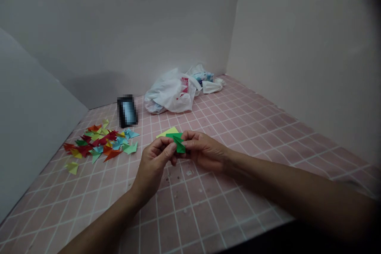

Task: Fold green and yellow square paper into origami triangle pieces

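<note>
A small piece of green folded paper [179, 145] with creased, pointed layers is held up over the table, pinched between both hands. My left hand [157, 154] is closed on its left side, thumb on the front. From the right, my right hand [205, 149] pinches the other edge with thumb and fingers. Just behind the hands lies a yellow sheet of paper [171, 130], partly covered. Whether the green strip right behind the fingers belongs to the held piece or to another sheet, I cannot tell.
Several folded paper birds [101, 139] in red, orange, yellow, blue and green lie piled at the left. A blurred dark device [127, 111] stands behind them. White plastic bags [171, 91] sit at the back wall. White-lined pink tiles [238, 127] pattern the table surface.
</note>
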Demonstrator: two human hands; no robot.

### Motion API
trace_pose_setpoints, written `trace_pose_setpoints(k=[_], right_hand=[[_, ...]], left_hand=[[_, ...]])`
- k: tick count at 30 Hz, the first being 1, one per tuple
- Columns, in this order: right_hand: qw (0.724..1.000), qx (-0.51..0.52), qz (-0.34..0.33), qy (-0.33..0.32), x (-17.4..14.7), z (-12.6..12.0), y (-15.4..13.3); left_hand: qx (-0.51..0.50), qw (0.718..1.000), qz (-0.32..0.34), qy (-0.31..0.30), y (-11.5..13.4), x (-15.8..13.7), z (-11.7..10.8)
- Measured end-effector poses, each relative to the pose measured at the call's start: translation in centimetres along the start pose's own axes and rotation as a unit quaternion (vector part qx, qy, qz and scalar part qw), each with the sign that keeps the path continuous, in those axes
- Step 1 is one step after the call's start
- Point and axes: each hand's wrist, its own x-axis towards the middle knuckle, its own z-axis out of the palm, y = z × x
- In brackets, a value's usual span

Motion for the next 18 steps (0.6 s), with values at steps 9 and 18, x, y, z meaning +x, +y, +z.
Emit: trace_pose_setpoints(k=[9, 18], right_hand=[[1.0, 0.0, 0.009, -0.006, -0.12, 0.23, -0.1], [0.999, 0.004, 0.023, -0.025, -0.26, 0.74, -0.35]], left_hand=[[0.008, 1.0, 0.002, 0.006, -0.04, -0.13, -0.03], [0.003, 1.0, 0.001, 0.009, 0.27, -0.27, 0.17]])
